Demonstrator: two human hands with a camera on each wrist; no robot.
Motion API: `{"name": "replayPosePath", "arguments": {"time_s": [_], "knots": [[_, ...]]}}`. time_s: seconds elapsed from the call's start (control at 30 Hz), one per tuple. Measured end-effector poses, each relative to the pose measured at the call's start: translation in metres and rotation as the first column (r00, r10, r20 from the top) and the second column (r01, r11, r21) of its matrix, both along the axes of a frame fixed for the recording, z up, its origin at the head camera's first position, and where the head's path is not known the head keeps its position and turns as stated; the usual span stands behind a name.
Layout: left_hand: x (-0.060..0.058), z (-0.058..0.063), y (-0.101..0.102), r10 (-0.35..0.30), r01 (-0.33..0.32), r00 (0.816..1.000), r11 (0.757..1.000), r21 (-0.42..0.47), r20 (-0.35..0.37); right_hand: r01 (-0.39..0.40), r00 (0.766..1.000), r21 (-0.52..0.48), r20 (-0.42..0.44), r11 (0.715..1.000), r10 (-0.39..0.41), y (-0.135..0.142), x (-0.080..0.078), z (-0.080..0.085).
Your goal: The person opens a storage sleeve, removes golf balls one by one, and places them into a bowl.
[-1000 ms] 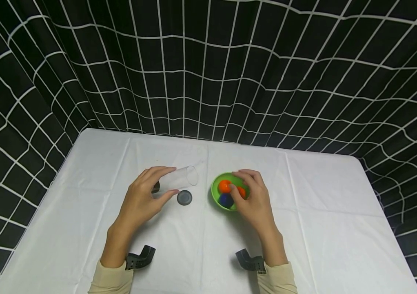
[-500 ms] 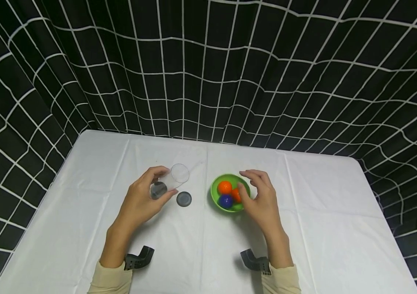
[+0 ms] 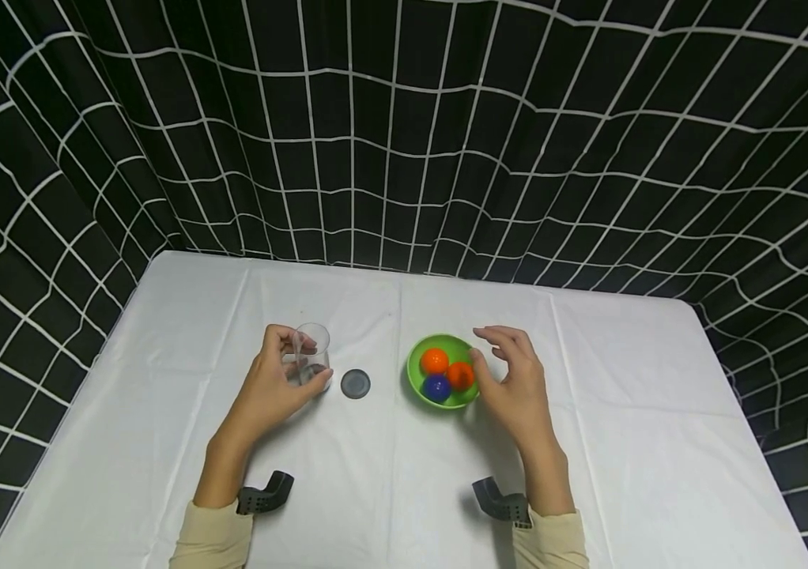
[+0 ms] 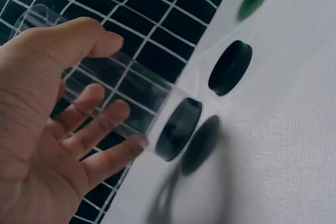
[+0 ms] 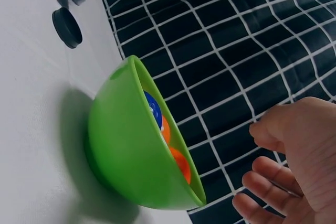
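Clear tube [image 3: 311, 353] unlabelled, gripped upright by left hand [image 3: 272, 387], right hand [image 3: 514, 383] relaxed, holding nothing

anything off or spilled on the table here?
Nothing spilled. The left hand holds the clear tube upright, its dark base just off the cloth in the left wrist view. Its black cap lies loose beside it. All three balls sit inside the green bowl; the right hand hovers empty.

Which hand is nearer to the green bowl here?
Right. The right hand hovers just beside the green bowl, fingers loosely curled, holding nothing. The left hand is across the black cap, holding the clear tube.
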State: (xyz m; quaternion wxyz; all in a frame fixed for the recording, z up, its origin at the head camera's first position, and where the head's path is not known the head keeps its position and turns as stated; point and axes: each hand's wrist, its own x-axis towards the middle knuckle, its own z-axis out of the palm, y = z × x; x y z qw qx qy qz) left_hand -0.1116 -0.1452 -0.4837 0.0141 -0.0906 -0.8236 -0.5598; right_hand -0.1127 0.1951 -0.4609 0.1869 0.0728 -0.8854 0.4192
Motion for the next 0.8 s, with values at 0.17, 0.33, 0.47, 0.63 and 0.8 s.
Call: {"name": "replayPosePath", "arguments": {"time_s": [0.17, 0.33, 0.47, 0.63, 0.8], "knots": [[-0.001, -0.007, -0.002, -0.023, 0.025, 0.998, 0.999, -0.023, 0.052, 0.008, 1.000, -0.026, 0.023, 1.000, -0.008, 0.002, 0.001, 0.000], [-0.001, -0.010, -0.004, -0.023, 0.025, 0.996, 1.000, -0.020, 0.088, -0.007, 1.000, -0.056, 0.029, 0.998, 0.008, 0.003, -0.001, 0.002], [0.002, -0.011, -0.006, 0.000, 0.003, 0.995, 1.000, -0.027, 0.103, -0.016, 0.998, -0.066, 0.054, 0.998, 0.020, 0.003, 0.000, 0.001], [0.002, -0.011, -0.009, -0.039, 0.048, 0.993, 0.996, -0.074, 0.111, 0.002, 0.998, -0.065, 0.069, 0.998, 0.003, 0.003, 0.003, -0.003], [0.007, -0.001, -0.022, -0.075, 0.095, 0.994, 0.955, -0.280, 0.078, -0.009, 0.998, -0.026, 0.068, 1.000, 0.011, 0.004, 0.004, -0.005]]}}
